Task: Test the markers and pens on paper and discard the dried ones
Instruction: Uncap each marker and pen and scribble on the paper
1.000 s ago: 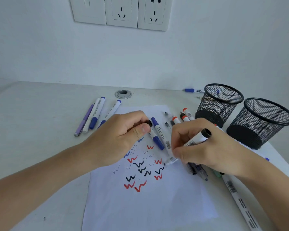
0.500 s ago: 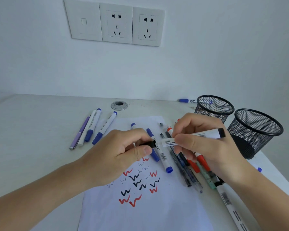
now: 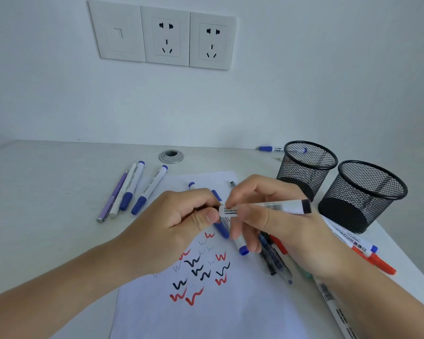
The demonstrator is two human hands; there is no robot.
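Observation:
My right hand grips a white marker with a black end, held level above the paper. My left hand pinches the marker's cap end, which is hidden inside its fingers. The white paper bears red, black and faint wavy test marks. Under my hands lie blue-capped markers and dark pens. Red and white markers lie at the right.
Two black mesh cups stand at the right. Several markers and a purple pen lie left of the paper. A blue marker lies by the wall, and a grommet sits in the desk.
The marker rose from the paper and turned level. My left hand closed over its cap end, so the black cap no longer shows.

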